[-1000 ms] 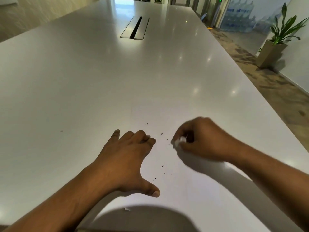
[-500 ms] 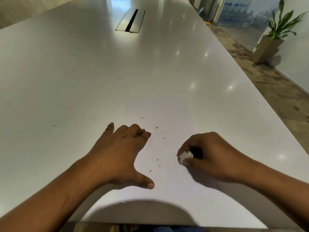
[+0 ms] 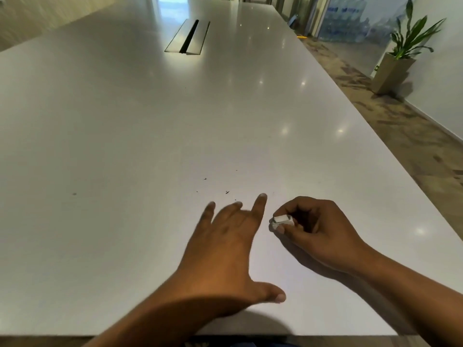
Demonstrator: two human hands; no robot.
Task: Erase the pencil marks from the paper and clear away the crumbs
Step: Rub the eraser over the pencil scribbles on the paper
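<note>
A white eraser (image 3: 282, 219) is pinched in the right hand (image 3: 323, 231), long axis level, pointing toward the spread left hand (image 3: 230, 244) beside it.

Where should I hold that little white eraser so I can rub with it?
Pinch the eraser across its two long sides, coming from the right, as the right hand does. It is a small flat block, so that leaves its left end sticking out to rub.
</note>
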